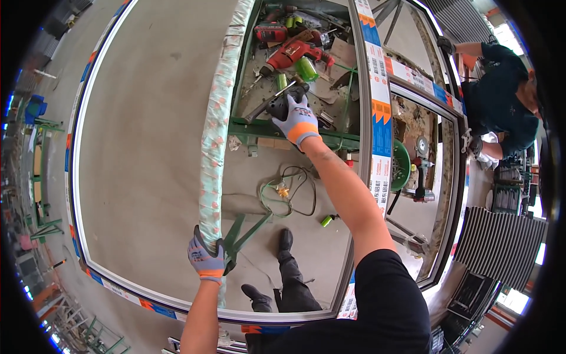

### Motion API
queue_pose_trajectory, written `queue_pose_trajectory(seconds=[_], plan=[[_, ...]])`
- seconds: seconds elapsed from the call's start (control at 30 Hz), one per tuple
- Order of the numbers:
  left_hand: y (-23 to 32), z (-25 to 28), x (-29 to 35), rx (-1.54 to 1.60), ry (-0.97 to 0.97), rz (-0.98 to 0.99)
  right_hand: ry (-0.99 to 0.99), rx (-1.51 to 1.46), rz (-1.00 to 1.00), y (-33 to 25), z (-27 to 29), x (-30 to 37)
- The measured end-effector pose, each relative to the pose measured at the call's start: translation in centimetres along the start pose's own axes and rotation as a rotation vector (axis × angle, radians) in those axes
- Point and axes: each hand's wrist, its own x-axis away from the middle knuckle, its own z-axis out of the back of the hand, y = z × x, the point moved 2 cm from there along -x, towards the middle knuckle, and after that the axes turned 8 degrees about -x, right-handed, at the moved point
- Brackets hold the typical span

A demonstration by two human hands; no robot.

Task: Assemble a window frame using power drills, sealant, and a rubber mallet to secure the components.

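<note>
My left hand (206,255), in a grey and orange glove with dark fingers, is closed round the near part of a long bar (213,147) wrapped in pale green flowered covering. My right hand (296,115), gloved alike, reaches over a green-framed tool tray (259,125). Its dark fingers are curled at a long thin metal tool (262,107), whose exact kind I cannot make out. Just beyond it lie a red power drill (289,56) and a bright green cylinder (306,69). A red battery tool (271,31) sits farther back among loose parts.
A large frame (75,183) with taped edges surrounds the work. Right of it, another person (501,100) in gloves touches a second frame (454,153). A green basin (401,165), a cordless drill (421,177) and a coiled cable (286,192) are lower down.
</note>
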Motion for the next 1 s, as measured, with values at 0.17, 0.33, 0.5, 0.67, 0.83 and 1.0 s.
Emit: queue_pose_trajectory(seconds=[0.17,0.33,0.5,0.67,0.83,1.0], plan=[[0.1,-0.1,-0.3,0.015,0.033,-0.017,0.082,0.142,0.024,3.0,0.9,-4.4],[0.7,-0.5,-0.5,0.032,0.001,-0.014,0.238,0.268,-0.01,11.3,2.9,-14.3],[-0.2,0.0,-0.4,0.003,-0.039,0.015,0.273,0.394,-0.088,13.0,3.8,-18.9],[0.2,0.1,-0.8,0.056,-0.047,-0.019,0.163,0.416,-0.141,13.5,2.9,-22.9],[0.3,0.3,-1.2,0.054,-0.084,0.031,0.124,0.418,-0.192,14.2,1.9,-23.8],[0.9,0.7,-1.7,0.054,-0.121,0.038,0.117,0.555,-0.169,14.5,2.3,-23.6]])
